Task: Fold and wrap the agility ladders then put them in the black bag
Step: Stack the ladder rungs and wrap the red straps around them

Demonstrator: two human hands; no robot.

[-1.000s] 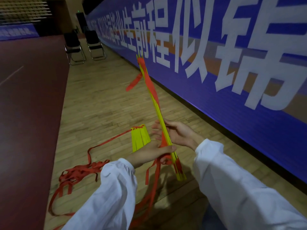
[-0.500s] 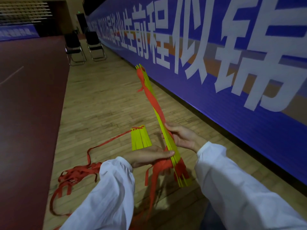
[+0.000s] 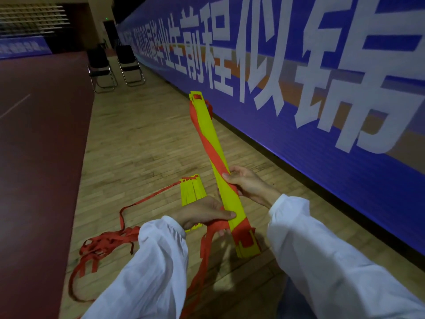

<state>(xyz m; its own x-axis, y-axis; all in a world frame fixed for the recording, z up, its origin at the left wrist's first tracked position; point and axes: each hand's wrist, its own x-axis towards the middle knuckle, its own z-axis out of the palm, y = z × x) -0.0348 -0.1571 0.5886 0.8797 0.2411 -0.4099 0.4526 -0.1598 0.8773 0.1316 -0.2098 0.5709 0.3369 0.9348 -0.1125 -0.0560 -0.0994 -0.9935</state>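
Loose strap [image 3: 108, 242] trails on the floor [image 3: 142, 146], so pull it taut first. The left hand [image 3: 202, 214] pinches strap against the low end of the bundle [image 3: 231, 201], held up over the floor. The right hand [image 3: 250, 184] curls round its middle, so I'd roll from there and lay the wraps flat.

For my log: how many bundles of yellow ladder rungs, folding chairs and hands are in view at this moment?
Bundles of yellow rungs: 2, the held bundle and the floor bundle
Folding chairs: 2, the left chair and the right chair
Hands: 2, the left hand and the right hand, both gripping the held bundle
Total: 6
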